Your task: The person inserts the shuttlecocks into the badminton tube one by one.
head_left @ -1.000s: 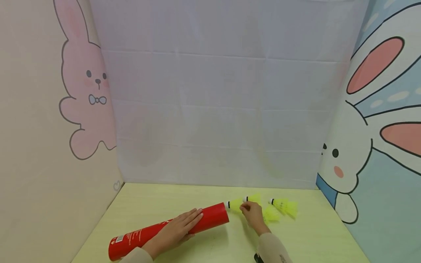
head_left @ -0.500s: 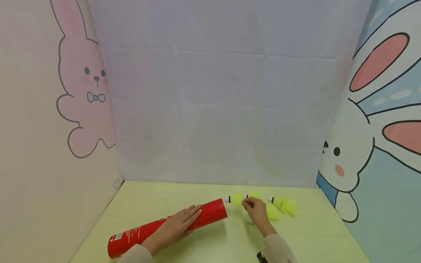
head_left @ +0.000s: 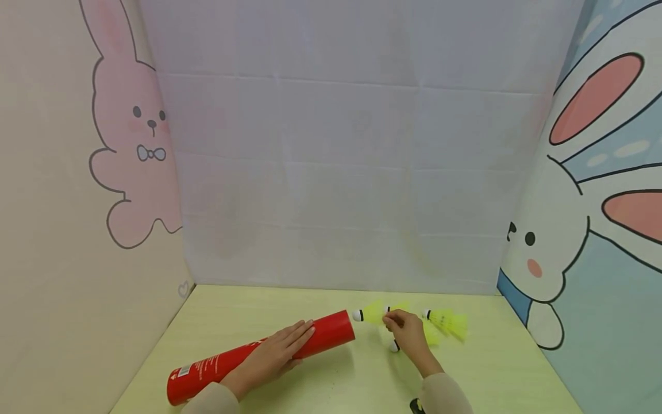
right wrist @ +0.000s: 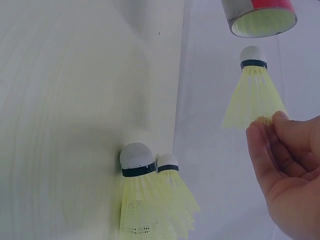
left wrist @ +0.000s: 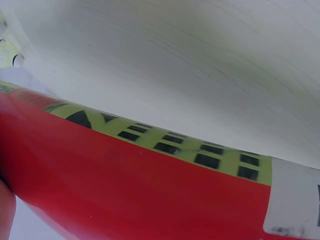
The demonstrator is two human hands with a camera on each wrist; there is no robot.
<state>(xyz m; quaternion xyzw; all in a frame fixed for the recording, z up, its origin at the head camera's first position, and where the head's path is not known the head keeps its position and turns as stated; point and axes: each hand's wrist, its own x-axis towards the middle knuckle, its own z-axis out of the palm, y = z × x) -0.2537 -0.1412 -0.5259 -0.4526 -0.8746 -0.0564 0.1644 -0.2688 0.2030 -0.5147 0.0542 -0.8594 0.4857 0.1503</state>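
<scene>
A red tube (head_left: 331, 333) lies slanted in the head view, its open end toward the right and raised above the table. My left hand (head_left: 276, 353) holds it, fingers laid over the top and thumb at the near side. My right hand (head_left: 408, 333) pinches a yellow shuttlecock (right wrist: 254, 95) by the skirt's rim. Its white cork points at the tube's mouth (right wrist: 265, 22), with a small gap between them in the right wrist view. The left wrist view shows the tube's printed side (left wrist: 150, 185) close up.
Another shuttlecock (head_left: 449, 324) lies right of my right hand. Two more, one with its cork (head_left: 395, 346) showing and one behind the hand (head_left: 398, 306), are partly covered. A small black object (head_left: 416, 406) shows by the right sleeve. Cloth walls with rabbit drawings enclose the table (head_left: 248, 299).
The tube and left hand have shifted slightly left. My right hand has moved a little right, so another shuttlecock's cork shows below it. The camera view has shifted slightly.
</scene>
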